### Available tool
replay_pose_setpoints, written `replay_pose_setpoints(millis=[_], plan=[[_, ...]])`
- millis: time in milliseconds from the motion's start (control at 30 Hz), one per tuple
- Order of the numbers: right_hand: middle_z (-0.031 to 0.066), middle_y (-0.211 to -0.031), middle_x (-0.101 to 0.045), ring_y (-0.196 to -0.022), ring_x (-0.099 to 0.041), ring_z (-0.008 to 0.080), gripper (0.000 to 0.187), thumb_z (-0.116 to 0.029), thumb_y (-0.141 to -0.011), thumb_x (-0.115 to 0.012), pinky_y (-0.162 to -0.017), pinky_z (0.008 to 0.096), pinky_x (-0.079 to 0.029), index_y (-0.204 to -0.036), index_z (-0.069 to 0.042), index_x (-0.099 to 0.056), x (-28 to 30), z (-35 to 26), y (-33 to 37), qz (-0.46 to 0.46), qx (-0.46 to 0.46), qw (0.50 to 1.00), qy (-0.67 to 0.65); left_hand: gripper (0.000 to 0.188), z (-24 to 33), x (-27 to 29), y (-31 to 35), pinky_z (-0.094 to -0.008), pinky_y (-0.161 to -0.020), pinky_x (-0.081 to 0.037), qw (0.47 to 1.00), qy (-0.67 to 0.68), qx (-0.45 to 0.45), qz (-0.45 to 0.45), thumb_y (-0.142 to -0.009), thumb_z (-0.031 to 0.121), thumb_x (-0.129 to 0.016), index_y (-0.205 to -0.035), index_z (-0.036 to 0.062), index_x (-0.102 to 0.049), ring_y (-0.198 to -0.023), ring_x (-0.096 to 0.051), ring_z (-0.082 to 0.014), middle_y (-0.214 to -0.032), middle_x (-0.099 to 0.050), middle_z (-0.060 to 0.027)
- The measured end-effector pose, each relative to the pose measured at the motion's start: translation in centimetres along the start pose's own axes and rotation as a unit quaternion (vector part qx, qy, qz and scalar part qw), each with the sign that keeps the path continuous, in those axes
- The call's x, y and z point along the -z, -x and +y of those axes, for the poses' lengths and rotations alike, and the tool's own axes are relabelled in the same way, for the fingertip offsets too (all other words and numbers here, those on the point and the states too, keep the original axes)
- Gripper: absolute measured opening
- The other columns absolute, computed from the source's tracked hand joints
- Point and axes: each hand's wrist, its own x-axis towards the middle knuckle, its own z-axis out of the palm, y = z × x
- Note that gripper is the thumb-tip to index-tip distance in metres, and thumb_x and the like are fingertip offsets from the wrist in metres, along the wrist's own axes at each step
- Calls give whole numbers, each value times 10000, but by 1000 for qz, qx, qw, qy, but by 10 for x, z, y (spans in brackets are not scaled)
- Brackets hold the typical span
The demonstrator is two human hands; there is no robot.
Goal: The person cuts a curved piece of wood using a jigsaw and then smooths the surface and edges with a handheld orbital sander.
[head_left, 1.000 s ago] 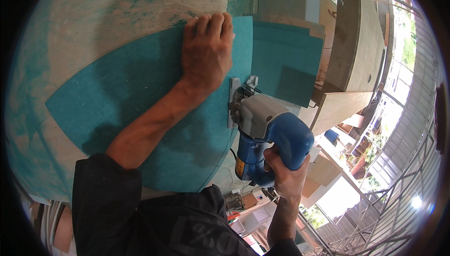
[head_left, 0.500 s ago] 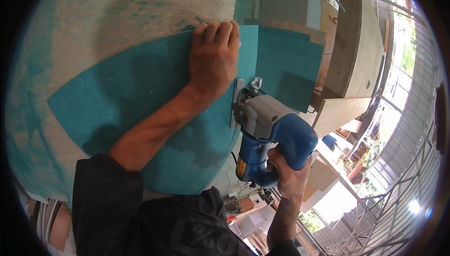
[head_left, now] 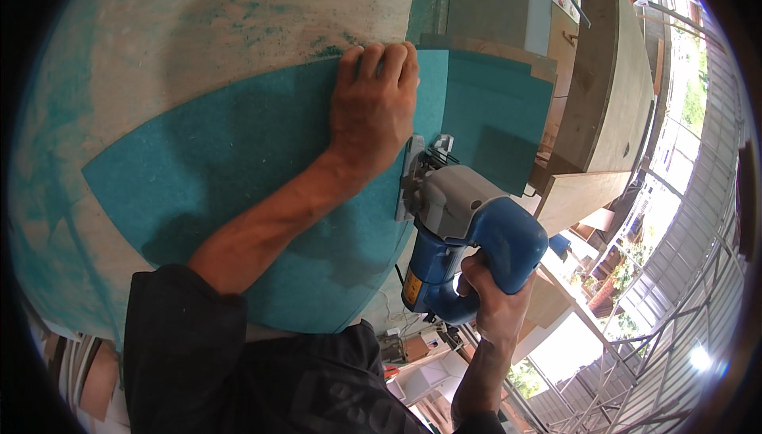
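A teal board (head_left: 262,140) with a curved outline lies on a larger paint-stained pale surface. My left hand (head_left: 373,104) rests on the board near its far edge, fingers bent over that edge and closed. A blue and grey jigsaw (head_left: 460,204) sits with its metal base at the board's right-hand edge. My right hand (head_left: 498,299) is wrapped round the jigsaw's blue handle. The saw's body hides the blade. Just beyond the base, a flat teal offcut (head_left: 500,108) meets the board along a straight line.
The pale work surface (head_left: 262,29) carries teal smears. Wooden panels and a box-like cabinet (head_left: 607,69) stand to the right. A thin cord (head_left: 399,275) shows beside the jigsaw. Boards (head_left: 99,378) are stacked on edge at lower left. Metal framing fills the far right.
The whole view has shifted slightly, so board, hands and jigsaw all appear a little farther right and lower. Both hands keep their holds. Any movement of the saw along the board is too small to tell.
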Motion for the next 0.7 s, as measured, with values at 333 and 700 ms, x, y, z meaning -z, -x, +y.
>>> replay_pose_setpoints(millis=[333, 700], plan=[[59, -699, -638, -543, -602, 140, 125, -17, -806, -698, -513, 276, -475, -916, 31, -663, -1, 0, -2, 16, 17, 999, 22, 421, 1, -4, 2, -434, -998, -444, 1000, 13, -3, -2, -862, 163, -761, -1237, 2, -661, -1070, -569, -247, -1112, -594, -81], [42, -666, -652, -560, -603, 118, 80, -43, -834, -756, -544, 276, -463, -850, 4, -693, -1, -7, -7, 8, 19, 1000, 16, 426, 2, -2, 1, -432, -999, -441, 1000, 20, 4, -5, -854, 160, -765, -1233, -4, -662, -1064, -568, -246, -1107, -597, -81]])
